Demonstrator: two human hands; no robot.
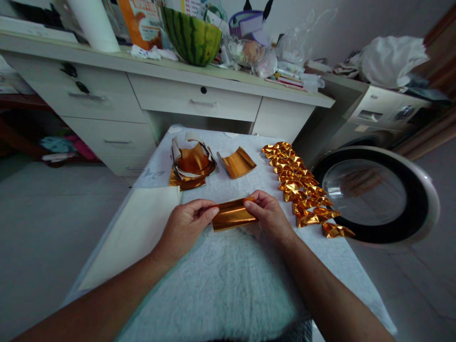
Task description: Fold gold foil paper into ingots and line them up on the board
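Between my two hands stretches a curled sheet of shiny gold foil paper (233, 216), held just above the cloth-covered table (213, 280). My left hand (190, 223) pinches its left end between thumb and fingers. At the other end, my right hand (267, 213) grips the upper right edge the same way. Beyond them lies another curved gold sheet (239, 163). To its left sits a loose roll of gold foil sheets (192, 161) with pale backs. Along the right side, folded gold foil pieces (299, 180) stand in several rows, with one piece (337, 230) at the near end.
A pale flat sheet (131, 232) covers the table's left side. Behind the table, a counter with drawers (195, 95) carries a cut watermelon (192, 35) and plastic bags. On the right, a washing machine's round door (374, 194) hangs open beside the table edge.
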